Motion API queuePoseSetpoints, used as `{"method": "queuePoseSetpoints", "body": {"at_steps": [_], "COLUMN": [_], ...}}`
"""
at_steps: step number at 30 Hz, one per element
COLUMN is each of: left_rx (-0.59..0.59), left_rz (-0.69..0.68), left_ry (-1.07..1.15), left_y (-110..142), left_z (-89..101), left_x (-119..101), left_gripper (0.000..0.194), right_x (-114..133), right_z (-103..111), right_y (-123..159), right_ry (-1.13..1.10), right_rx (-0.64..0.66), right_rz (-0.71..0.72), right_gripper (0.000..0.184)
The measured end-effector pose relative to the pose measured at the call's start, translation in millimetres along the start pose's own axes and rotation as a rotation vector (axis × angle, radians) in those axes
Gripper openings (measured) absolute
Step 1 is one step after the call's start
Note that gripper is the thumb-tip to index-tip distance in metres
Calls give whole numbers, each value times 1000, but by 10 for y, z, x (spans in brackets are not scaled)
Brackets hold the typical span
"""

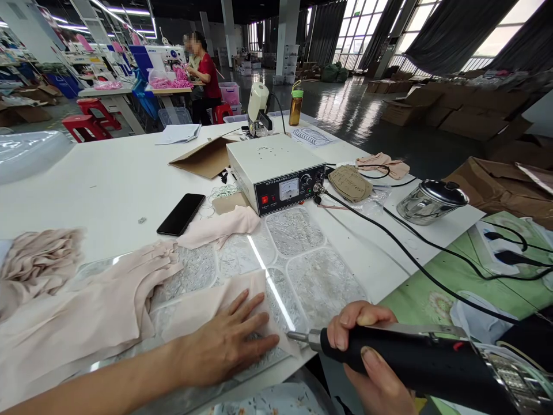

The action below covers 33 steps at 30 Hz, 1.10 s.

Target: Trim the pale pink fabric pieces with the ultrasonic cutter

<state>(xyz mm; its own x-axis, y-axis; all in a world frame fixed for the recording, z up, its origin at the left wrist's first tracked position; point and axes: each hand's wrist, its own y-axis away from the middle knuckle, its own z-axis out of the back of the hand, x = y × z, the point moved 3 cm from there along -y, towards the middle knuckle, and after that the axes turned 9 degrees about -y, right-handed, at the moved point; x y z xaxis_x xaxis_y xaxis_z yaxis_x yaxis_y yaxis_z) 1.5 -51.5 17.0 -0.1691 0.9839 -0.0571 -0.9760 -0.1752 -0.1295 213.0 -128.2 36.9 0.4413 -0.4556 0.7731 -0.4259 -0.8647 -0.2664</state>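
Observation:
My left hand (227, 340) lies flat, fingers spread, pressing a pale pink fabric piece (203, 305) onto a scratched glass plate (302, 271). My right hand (367, 357) is wrapped round a black handheld cutting tool (415, 357). The tool's metal tip (296, 335) touches the right edge of the fabric, just beside my left fingertips. A black cable (389, 236) runs from the tool to a white control box (276, 173) with a meter and knobs.
Stacks of pink fabric pieces (78, 300) lie at left, a black phone (181, 214) and cardboard (205, 158) beyond. A steel pot (430, 202), a brown bottle (295, 105) and a power strip (514, 245) sit at right. A person in red (207, 75) works at a far table.

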Motion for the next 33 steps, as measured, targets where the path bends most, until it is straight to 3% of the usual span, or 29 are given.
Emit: {"method": "queuePoseSetpoints", "body": {"at_steps": [9,21,33], "left_rx": [13,1,19], "left_rz": [-3,16,-1], "left_ry": [-1,6,-4], "left_y": [-6,11,-6], "left_z": [6,-15,11], "left_x": [-16,-15,-21], "left_gripper": [35,38,37], "right_x": [-54,-11,-67], "right_z": [-14,-36,-40], "right_y": [27,-14,15], "right_ry": [5,6,29], "right_rx": [59,7,64], "right_rz": [-35,-8,-39], "right_gripper": [10,14,9]}}
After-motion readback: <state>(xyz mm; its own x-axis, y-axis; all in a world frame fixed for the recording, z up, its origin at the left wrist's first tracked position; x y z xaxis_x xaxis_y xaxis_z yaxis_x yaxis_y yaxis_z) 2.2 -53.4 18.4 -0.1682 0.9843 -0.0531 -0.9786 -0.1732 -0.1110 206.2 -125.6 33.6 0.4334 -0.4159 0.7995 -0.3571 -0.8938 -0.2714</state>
